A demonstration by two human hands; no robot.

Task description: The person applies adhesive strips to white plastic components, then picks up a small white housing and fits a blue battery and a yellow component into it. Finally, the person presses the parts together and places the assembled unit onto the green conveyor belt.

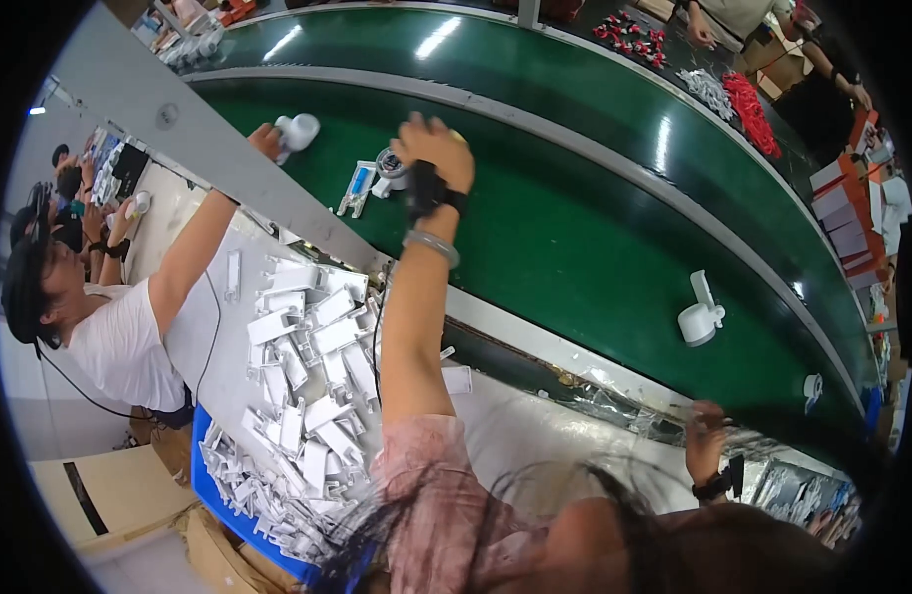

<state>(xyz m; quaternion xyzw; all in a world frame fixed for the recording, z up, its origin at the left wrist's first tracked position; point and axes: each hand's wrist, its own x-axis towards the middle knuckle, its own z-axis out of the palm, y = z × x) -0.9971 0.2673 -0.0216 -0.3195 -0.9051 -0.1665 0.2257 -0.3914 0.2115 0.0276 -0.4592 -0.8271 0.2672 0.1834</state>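
My left hand (436,153) reaches across the green conveyor belt (565,238), back upward, its fingers apart and bent over the belt. Close beside it lies a white plastic part with a round grey-ringed end (390,165). Just left of that is a flat white bracket with a blue strip (358,186). A small yellow bit shows at the far side of my left hand; what it belongs to is hidden. My right hand (706,438) is raised near the belt's close edge, its fingers smeared. Farther right on the belt lies a white cup-shaped part with an upright arm (701,315).
Many white plastic housings (312,342) are heaped on the bench, spilling into a blue bin (203,421). At left a co-worker (109,327) holds a white round part (300,131) over the belt. A slanted metal beam (208,139) stands between us. Red cords (748,109) lie across.
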